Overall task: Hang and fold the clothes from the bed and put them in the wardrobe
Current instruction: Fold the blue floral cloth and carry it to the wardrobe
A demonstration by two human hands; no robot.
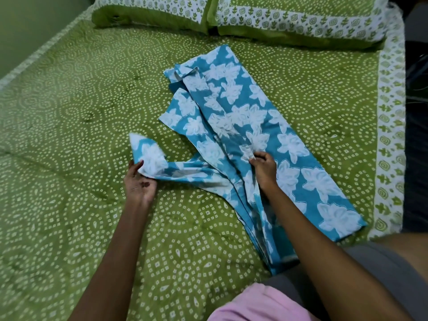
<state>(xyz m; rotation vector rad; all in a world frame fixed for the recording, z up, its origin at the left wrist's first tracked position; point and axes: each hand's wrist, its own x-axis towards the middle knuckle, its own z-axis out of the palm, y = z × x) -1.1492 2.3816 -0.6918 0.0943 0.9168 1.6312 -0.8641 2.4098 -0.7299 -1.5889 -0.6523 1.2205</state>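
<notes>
Left hand (140, 181) is pinching a loose flap of the blue floral garment (243, 135) — lifted off the bedspread (69, 112). Right hand (264, 167) is pinching a fold mid-garment (fingers curled).

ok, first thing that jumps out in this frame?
The blue floral garment, lying lengthwise across the middle of the green dotted bedspread, partly folded. Both hands are on it: the left hand holds up a loose flap at its left side, while the right hand pinches a crease near its middle. Two matching pillows sit at the head of the bed.
</notes>
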